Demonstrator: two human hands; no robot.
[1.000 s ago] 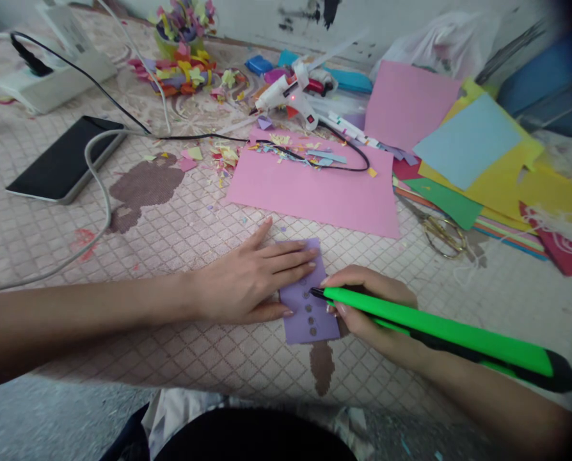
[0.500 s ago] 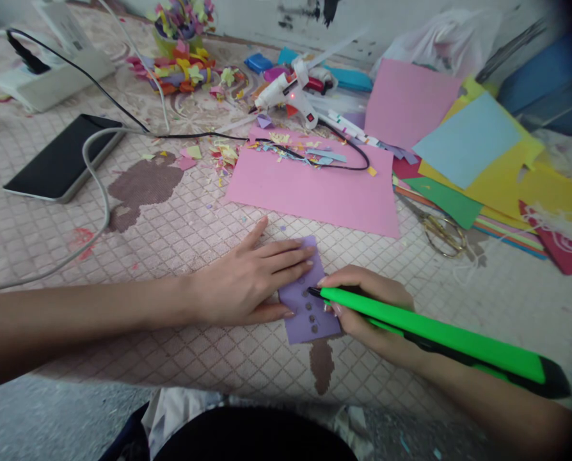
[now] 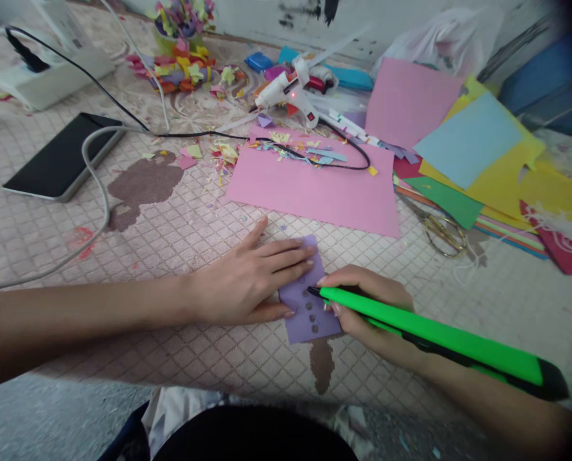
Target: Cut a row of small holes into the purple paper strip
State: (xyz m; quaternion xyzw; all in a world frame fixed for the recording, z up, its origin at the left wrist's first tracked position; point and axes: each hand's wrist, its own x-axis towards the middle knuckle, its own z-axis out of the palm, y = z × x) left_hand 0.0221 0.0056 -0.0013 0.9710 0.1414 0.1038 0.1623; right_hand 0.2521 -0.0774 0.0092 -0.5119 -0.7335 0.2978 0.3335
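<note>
Purple paper (image 3: 299,325) lay on the quilted tablecloth (image 3: 194,240) at the near side of the table, directly before us, with a row of dark round marks running down it. We kept our left hand (image 3: 247,282) palm down over its upper left part, fingers stretched out, the little finger set well away from the others and the thumb tip reaching the paper's left edge. With our right hand (image 3: 379,286) we held a green pen-like tool (image 3: 430,331), the fingers narrowed around its front end and its black tip at one of the marks; whether the tip touched the surface, we could not tell. Its long body slanted back over our right forearm.

Beyond our hands we had a pink sheet (image 3: 315,198) with paper scraps and a black cable across its far part, and just behind it a white glue gun (image 3: 279,91) with a red light. Gold-handled scissors (image 3: 429,221) rested to our right, near a green sheet (image 3: 449,198), while a dark phone (image 3: 65,157) lay to our left.
</note>
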